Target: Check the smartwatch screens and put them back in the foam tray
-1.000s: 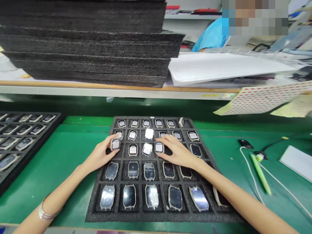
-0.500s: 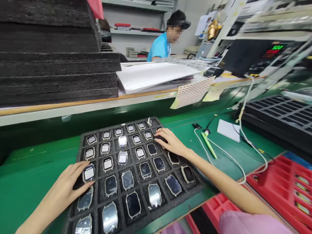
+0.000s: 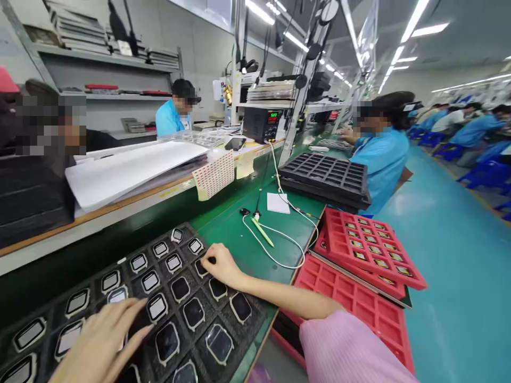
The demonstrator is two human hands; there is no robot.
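A black foam tray (image 3: 255,325) holds rows of smartwatches without straps, each in its own compartment. Some screens glow white; others are dark. My left hand (image 3: 104,336) reaches over the middle of the tray, thumb and fingers stretched out and apart, fingertips beside a lit smartwatch (image 3: 157,307). It hides several compartments beneath it. At the tray's right edge, my right hand (image 3: 223,267) has its fingers curled and pressed together on a dark smartwatch (image 3: 200,269) lying in its compartment. Just beyond those fingers is a lit smartwatch (image 3: 195,246).
A green pen (image 3: 262,233) and white cable (image 3: 289,264) lie right of the tray. Red trays (image 3: 359,292) stand beside the bench. Black trays (image 3: 325,175) are stacked farther back, near a co-worker in blue (image 3: 379,154). A raised shelf (image 3: 131,205) runs behind.
The view has turned right. My left hand has left the lit watch in the tray's left column and moved rightward. My right hand has shifted slightly nearer, uncovering a lit watch.
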